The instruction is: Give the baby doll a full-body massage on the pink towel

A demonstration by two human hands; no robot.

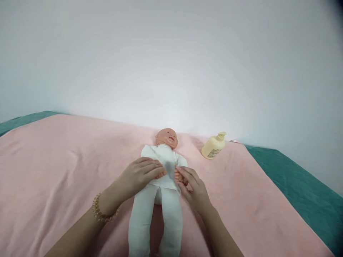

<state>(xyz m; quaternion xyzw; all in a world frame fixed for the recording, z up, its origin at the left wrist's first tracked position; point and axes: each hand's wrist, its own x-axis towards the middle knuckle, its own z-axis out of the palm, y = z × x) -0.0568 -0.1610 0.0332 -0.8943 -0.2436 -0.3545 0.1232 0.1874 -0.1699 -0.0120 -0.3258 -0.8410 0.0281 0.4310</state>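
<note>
A baby doll [166, 157] in a white top and white trousers lies face up, its head toward the wall. My left hand [143, 173], with a beaded bracelet at the wrist, is closed over the doll's hand on the left, and small doll fingers show beneath my own. On the other side my right hand [193, 187] holds the doll's other hand [178, 175] between thumb and fingers. Both doll hands rest near the lower front of the top. The doll's feet are cut off by the bottom of the view.
A pale yellow pump bottle [213, 146] stands to the right of the doll's head. Beneath everything is a pink blanket [66, 160] with soft folds, laid over a green cover [292, 175]. A plain white wall [160, 64] rises behind.
</note>
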